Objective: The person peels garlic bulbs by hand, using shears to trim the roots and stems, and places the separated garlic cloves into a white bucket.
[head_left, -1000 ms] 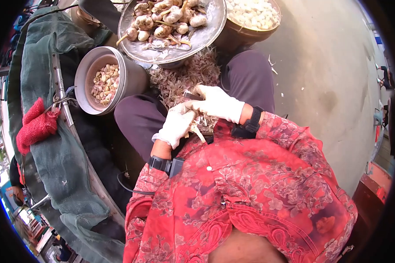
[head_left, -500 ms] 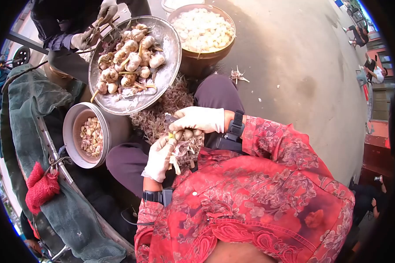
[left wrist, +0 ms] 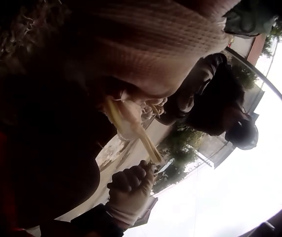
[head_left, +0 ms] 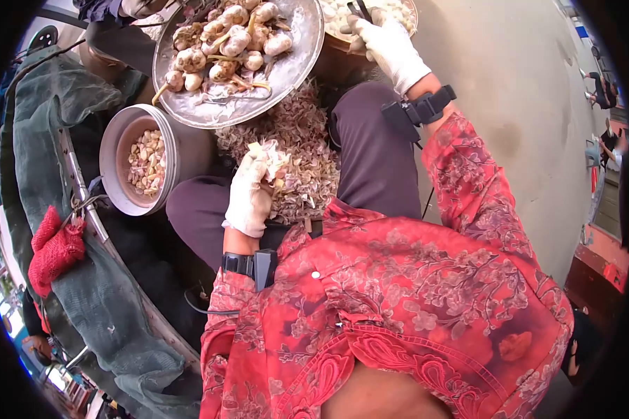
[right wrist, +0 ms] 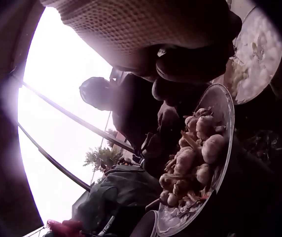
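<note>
My gloved left hand (head_left: 250,199) is over the heap of peels between the knees. It holds a partly peeled garlic bulb (head_left: 276,160), whose pale stalk (left wrist: 148,143) juts out in the left wrist view. Reaching forward, my gloved right hand (head_left: 390,52) is at the near rim of the tub of peeled cloves (head_left: 411,24). Its curled fingers grip a short dark knife (head_left: 360,10), of which only part shows. Whether cloves are also in that hand, I cannot tell.
A metal basin (head_left: 297,66) of unpeeled garlic bulbs stands ahead, above the garlic peels (head_left: 307,126). Left of it is a white bucket (head_left: 112,164) with cloves. Green netting (head_left: 98,293) and a red mesh bag (head_left: 56,251) lie along the left. Another person sits opposite.
Both hands were together at the garlic over the lap. My right hand has moved forward and right to the tub with the knife, while the left stays back with the bulb.
</note>
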{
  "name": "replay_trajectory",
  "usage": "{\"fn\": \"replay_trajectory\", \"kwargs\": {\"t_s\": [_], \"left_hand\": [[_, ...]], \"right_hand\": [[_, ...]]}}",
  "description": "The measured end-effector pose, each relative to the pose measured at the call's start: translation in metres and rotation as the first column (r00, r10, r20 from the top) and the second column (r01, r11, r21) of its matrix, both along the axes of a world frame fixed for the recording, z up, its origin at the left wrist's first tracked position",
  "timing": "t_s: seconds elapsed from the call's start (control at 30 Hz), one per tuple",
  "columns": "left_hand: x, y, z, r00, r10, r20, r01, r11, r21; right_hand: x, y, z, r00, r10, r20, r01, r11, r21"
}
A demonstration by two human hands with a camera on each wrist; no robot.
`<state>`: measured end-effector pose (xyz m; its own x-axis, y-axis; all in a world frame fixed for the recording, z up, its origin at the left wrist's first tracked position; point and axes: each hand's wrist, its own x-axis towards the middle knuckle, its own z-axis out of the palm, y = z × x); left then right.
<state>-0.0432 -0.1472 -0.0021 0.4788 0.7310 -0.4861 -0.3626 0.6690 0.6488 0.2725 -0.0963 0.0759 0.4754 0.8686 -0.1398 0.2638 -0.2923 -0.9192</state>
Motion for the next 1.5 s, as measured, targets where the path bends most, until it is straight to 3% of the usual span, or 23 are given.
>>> {"fn": "replay_trajectory", "kwargs": {"t_s": [0.07, 0.17, 0.23, 0.3, 0.33, 0.4, 0.5, 0.6, 0.77, 0.83, 1.07, 1.23, 1.3, 1.37, 1.4, 1.43, 1.47, 1.5], "left_hand": [[-0.005, 0.006, -0.012, 1.000, -0.001, -0.011, 0.002, 0.997, 0.082], [-0.003, 0.007, 0.000, 1.000, 0.018, -0.019, -0.016, 0.993, 0.114], [-0.005, 0.007, 0.004, 1.000, 0.022, -0.017, -0.020, 0.993, 0.119], [-0.001, 0.005, 0.008, 0.995, 0.075, -0.066, -0.068, 0.992, 0.110], [0.001, 0.004, 0.013, 0.987, 0.092, -0.135, -0.076, 0.990, 0.117], [0.000, 0.002, 0.009, 0.977, 0.115, -0.179, -0.087, 0.983, 0.159], [0.005, -0.001, 0.007, 0.947, 0.170, -0.272, -0.102, 0.964, 0.246], [0.009, -0.006, 0.014, 0.913, 0.195, -0.359, -0.098, 0.957, 0.272], [0.003, -0.008, 0.018, 0.833, 0.105, -0.543, 0.031, 0.971, 0.236], [-0.005, -0.010, 0.018, 0.886, -0.052, -0.461, 0.081, 0.996, 0.043], [-0.012, -0.013, 0.012, 0.977, 0.005, -0.213, -0.016, 0.999, -0.049], [-0.020, -0.015, 0.014, 1.000, 0.005, -0.004, -0.005, 0.997, -0.079], [-0.018, -0.015, 0.011, 1.000, 0.017, -0.003, -0.017, 0.999, -0.042], [-0.017, -0.015, 0.011, 0.992, 0.091, -0.086, -0.095, 0.994, -0.049], [-0.020, -0.015, 0.009, 0.997, 0.070, -0.040, -0.070, 0.998, 0.001], [-0.023, -0.016, 0.007, 0.999, 0.048, 0.003, -0.048, 0.998, 0.052], [-0.023, -0.016, 0.006, 0.995, 0.063, -0.072, -0.059, 0.996, 0.064], [-0.023, -0.015, 0.006, 0.995, 0.068, -0.073, -0.064, 0.996, 0.066]], "right_hand": [[-0.038, -0.015, 0.008, 0.966, 0.098, -0.239, -0.129, 0.985, -0.118], [-0.079, -0.041, -0.004, 0.775, 0.208, -0.597, -0.376, 0.911, -0.171], [-0.106, -0.055, 0.000, 0.776, 0.246, -0.581, -0.476, 0.832, -0.283], [-0.125, -0.071, -0.032, 0.705, 0.281, -0.651, -0.483, 0.863, -0.150], [-0.126, -0.074, -0.022, 0.679, 0.294, -0.673, -0.556, 0.804, -0.210], [-0.140, -0.079, -0.030, 0.612, 0.267, -0.745, -0.564, 0.807, -0.174], [-0.158, -0.085, -0.041, 0.664, 0.235, -0.709, -0.476, 0.865, -0.159], [-0.158, -0.084, -0.052, 0.611, 0.190, -0.769, -0.448, 0.883, -0.138], [-0.163, -0.080, -0.062, 0.704, 0.301, -0.643, -0.472, 0.875, -0.107], [-0.163, -0.079, -0.052, 0.638, 0.239, -0.732, -0.483, 0.864, -0.139], [-0.166, -0.083, -0.032, 0.624, 0.239, -0.744, -0.505, 0.850, -0.151], [-0.161, -0.083, -0.038, 0.497, 0.222, -0.839, -0.518, 0.852, -0.082], [-0.162, -0.081, -0.034, 0.534, 0.222, -0.816, -0.529, 0.841, -0.117], [-0.169, -0.078, -0.035, 0.769, 0.245, -0.590, -0.431, 0.881, -0.195], [-0.169, -0.079, -0.038, 0.769, 0.248, -0.589, -0.433, 0.880, -0.196], [-0.170, -0.080, -0.044, 0.867, 0.334, -0.370, -0.401, 0.908, -0.120], [-0.170, -0.082, -0.050, 0.917, 0.380, -0.125, -0.386, 0.922, -0.031], [-0.171, -0.082, -0.050, 0.916, 0.379, 0.129, -0.389, 0.919, 0.061]]}}
